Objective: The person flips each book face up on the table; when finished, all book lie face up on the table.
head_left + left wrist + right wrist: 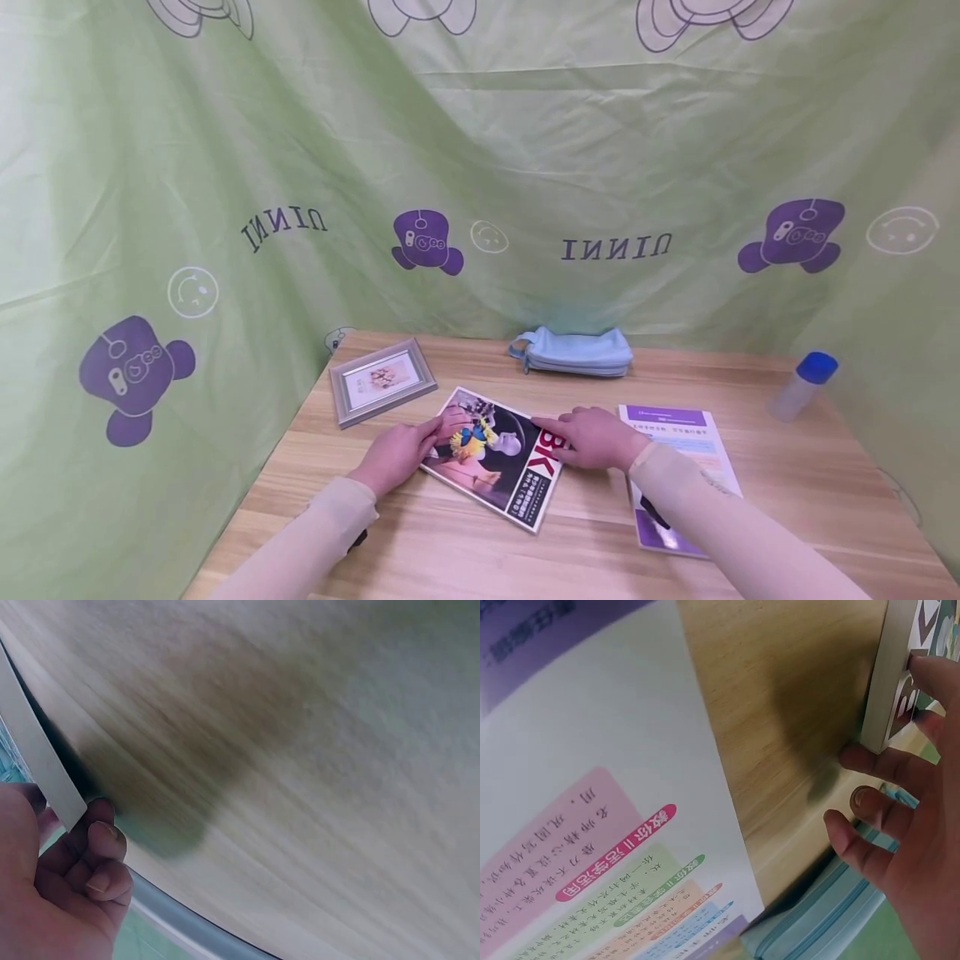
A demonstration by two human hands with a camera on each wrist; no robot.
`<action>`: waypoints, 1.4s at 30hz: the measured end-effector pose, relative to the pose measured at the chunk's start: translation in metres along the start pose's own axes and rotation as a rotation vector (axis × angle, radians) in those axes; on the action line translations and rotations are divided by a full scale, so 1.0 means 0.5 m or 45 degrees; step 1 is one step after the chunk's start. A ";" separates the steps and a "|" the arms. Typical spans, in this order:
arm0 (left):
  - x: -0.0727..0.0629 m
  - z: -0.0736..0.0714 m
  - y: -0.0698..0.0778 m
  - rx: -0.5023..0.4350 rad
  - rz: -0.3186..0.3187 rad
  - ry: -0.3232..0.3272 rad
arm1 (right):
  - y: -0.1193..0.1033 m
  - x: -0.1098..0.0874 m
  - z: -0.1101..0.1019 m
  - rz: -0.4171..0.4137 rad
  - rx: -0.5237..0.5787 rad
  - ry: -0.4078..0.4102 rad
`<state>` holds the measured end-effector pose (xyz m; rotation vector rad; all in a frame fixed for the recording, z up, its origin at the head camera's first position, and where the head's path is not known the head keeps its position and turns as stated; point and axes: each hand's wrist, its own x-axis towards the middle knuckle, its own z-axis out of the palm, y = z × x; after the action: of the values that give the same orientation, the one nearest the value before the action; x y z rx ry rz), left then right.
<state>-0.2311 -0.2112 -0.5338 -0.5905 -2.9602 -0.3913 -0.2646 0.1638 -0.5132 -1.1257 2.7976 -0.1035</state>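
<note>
A book (491, 454) with a dark, colourful picture cover and large red letters lies slantwise at the middle of the table. My left hand (397, 457) holds its left edge, thumb over the cover; in the left wrist view the fingers (105, 841) curl at the pale edge of the book (46, 750). At the right edge, my right hand (600, 437) grips the book by a corner. The right wrist view shows the thumb on the cover and a finger against the block of pages (883, 690), the other fingers (870, 847) loosely bent beside it.
A white and purple booklet (675, 425) lies under the right forearm. Left of the book is a grey picture frame (384, 379). A light blue pencil case (577, 352) sits at the back, by the green curtain. A blue-capped bottle (804, 385) stands far right.
</note>
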 end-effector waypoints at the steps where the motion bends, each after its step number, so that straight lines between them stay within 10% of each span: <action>1: 0.000 0.000 -0.001 0.011 0.003 -0.005 | -0.001 0.000 0.000 -0.001 -0.004 -0.002; 15: 0.015 -0.001 -0.013 0.079 0.093 -0.018 | -0.012 -0.001 0.005 0.074 0.016 0.014; 26: 0.089 -0.026 -0.024 -0.006 0.069 -0.026 | -0.087 -0.019 0.001 0.198 0.110 0.142; 42: 0.176 0.004 -0.022 -0.088 0.174 -0.059 | -0.213 -0.054 0.050 -0.016 0.190 0.255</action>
<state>-0.3164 -0.1884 -0.5253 -0.8154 -2.9367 -0.4743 -0.1689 0.1051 -0.5239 -1.1566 2.8951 -0.4418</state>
